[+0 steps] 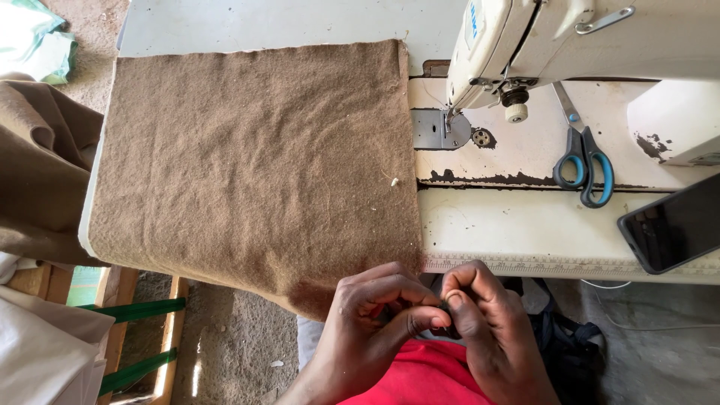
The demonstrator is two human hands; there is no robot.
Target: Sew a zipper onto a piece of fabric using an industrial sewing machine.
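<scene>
Hands meet below the table edge, left hand point(375, 315) and right hand point(480, 322) both closed, pinching a small dark object point(448, 307) beside soft, limp brown fabric point(255, 165) best gripped at its hanging corner.

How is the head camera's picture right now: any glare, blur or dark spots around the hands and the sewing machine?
Head view: even daylight and sharp focus on the brown woollen cloth; the white sewing machine is bright, near washed out; the black phone screen shows a faint reflection; left hand and right hand are shaded, hiding what they pinch.
</scene>
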